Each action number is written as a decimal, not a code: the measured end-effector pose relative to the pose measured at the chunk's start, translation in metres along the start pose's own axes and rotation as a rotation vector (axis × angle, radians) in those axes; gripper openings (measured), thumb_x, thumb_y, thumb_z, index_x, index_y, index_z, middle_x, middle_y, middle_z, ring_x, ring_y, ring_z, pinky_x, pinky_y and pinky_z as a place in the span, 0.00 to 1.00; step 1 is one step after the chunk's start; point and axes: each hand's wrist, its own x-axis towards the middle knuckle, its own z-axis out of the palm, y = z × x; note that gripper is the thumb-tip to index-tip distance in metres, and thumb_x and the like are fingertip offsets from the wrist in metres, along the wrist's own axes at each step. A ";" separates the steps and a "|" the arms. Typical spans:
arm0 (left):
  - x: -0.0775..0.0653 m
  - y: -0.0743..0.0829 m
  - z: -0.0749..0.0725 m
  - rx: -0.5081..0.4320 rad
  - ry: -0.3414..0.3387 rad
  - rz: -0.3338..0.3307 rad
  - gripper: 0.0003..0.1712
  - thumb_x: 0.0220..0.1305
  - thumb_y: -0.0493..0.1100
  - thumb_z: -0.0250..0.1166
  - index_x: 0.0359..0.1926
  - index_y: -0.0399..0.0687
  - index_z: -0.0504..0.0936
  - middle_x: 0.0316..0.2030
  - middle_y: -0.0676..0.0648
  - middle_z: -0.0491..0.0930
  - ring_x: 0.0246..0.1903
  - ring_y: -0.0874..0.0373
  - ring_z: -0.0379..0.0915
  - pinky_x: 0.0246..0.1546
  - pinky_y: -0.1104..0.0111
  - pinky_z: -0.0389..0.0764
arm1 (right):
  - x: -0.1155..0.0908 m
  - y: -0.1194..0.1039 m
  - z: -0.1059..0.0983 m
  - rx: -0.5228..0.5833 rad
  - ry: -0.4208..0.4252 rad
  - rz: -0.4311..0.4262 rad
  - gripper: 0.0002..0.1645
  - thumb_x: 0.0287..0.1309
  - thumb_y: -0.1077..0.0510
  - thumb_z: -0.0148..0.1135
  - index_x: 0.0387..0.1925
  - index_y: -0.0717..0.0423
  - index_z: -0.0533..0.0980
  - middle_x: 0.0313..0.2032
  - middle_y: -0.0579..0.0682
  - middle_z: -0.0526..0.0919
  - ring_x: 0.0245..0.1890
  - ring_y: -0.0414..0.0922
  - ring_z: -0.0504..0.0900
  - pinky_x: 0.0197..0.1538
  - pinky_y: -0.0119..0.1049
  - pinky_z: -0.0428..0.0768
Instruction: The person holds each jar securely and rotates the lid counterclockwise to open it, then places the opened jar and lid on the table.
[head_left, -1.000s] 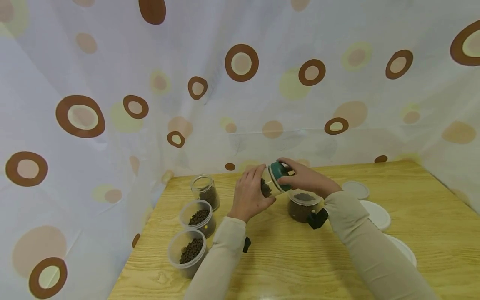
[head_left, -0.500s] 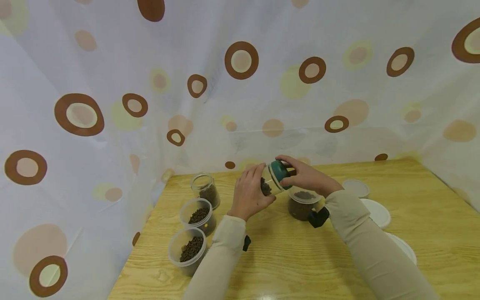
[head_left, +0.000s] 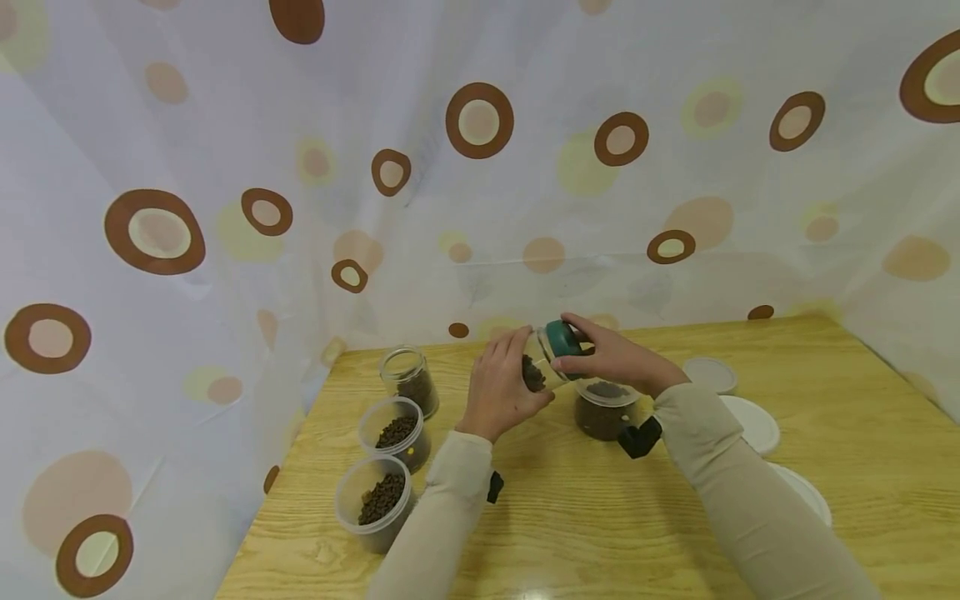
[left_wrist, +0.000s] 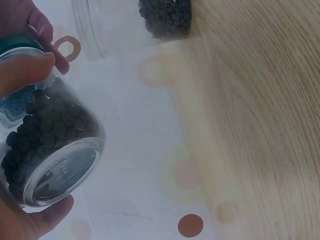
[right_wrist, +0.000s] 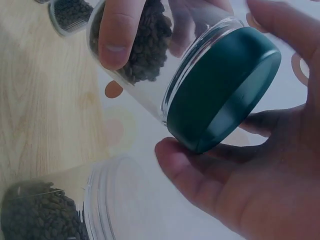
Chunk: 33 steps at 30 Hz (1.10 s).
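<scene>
My left hand [head_left: 498, 396] grips a clear jar [left_wrist: 60, 120] part filled with dark brown pellets, tilted on its side above the table. Its mouth end points right and carries a dark green lid [right_wrist: 215, 95]. Around that lid curl the fingers and thumb of my right hand [head_left: 626, 358]. Glass threads show beside the lid's edge in the right wrist view. Below the right hand stands a clear tub [head_left: 603, 417] of brown pellets, partly covered by the hand and wrist.
On the left stand an open glass jar [head_left: 408, 383] and two open plastic tubs, the middle one [head_left: 393, 412] and the front one [head_left: 375, 504], all with pellets. Three white lids lie on the right, including a middle one [head_left: 753, 425]. A patterned curtain [head_left: 480, 208] encloses the table.
My right hand has shifted its fingers slightly around the green lid and moved a little to the right. The left hand keeps its hold on the jar.
</scene>
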 end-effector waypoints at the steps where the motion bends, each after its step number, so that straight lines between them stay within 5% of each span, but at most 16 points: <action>1: 0.000 0.000 0.000 -0.002 0.001 0.003 0.55 0.46 0.60 0.78 0.72 0.52 0.63 0.64 0.46 0.74 0.62 0.50 0.73 0.59 0.51 0.78 | 0.000 0.000 0.000 0.009 -0.003 0.006 0.56 0.67 0.38 0.57 0.80 0.45 0.34 0.77 0.66 0.45 0.72 0.66 0.62 0.68 0.60 0.70; 10: 0.000 0.001 -0.003 -0.001 0.008 -0.007 0.55 0.45 0.59 0.79 0.72 0.51 0.63 0.64 0.46 0.75 0.62 0.50 0.73 0.58 0.52 0.79 | 0.000 -0.002 -0.004 0.049 -0.019 0.078 0.50 0.71 0.28 0.32 0.79 0.47 0.29 0.79 0.63 0.36 0.73 0.69 0.57 0.67 0.60 0.70; 14: 0.000 0.001 -0.004 -0.005 0.007 -0.012 0.56 0.45 0.59 0.79 0.72 0.52 0.63 0.64 0.46 0.74 0.62 0.50 0.72 0.57 0.51 0.79 | -0.001 -0.005 -0.003 0.024 -0.027 0.118 0.52 0.69 0.24 0.29 0.80 0.51 0.35 0.76 0.67 0.47 0.65 0.67 0.69 0.60 0.59 0.77; 19: -0.002 0.001 -0.005 -0.014 0.008 -0.012 0.56 0.44 0.57 0.80 0.72 0.51 0.64 0.64 0.46 0.74 0.63 0.49 0.72 0.57 0.49 0.78 | -0.001 -0.010 -0.003 0.020 -0.021 0.202 0.58 0.62 0.18 0.27 0.77 0.55 0.49 0.65 0.70 0.67 0.50 0.59 0.82 0.51 0.49 0.82; 25: -0.003 0.000 -0.004 -0.004 0.019 -0.001 0.55 0.44 0.56 0.80 0.71 0.50 0.65 0.63 0.46 0.76 0.62 0.49 0.73 0.56 0.49 0.79 | 0.001 -0.012 0.000 -0.022 -0.033 0.262 0.62 0.59 0.15 0.28 0.76 0.57 0.52 0.60 0.70 0.71 0.44 0.58 0.85 0.46 0.45 0.84; 28: -0.003 0.000 -0.003 0.011 0.021 0.005 0.55 0.44 0.57 0.79 0.71 0.50 0.65 0.62 0.46 0.76 0.62 0.49 0.73 0.56 0.50 0.79 | 0.003 -0.010 0.001 -0.045 -0.033 0.236 0.58 0.63 0.19 0.32 0.76 0.58 0.52 0.57 0.67 0.74 0.42 0.55 0.85 0.45 0.44 0.84; 33: -0.003 -0.001 -0.004 0.037 0.021 0.009 0.55 0.45 0.59 0.79 0.72 0.50 0.64 0.63 0.47 0.76 0.62 0.50 0.73 0.55 0.51 0.79 | 0.003 -0.008 0.000 -0.045 -0.038 0.125 0.52 0.70 0.31 0.45 0.80 0.52 0.37 0.65 0.68 0.68 0.47 0.54 0.82 0.52 0.48 0.82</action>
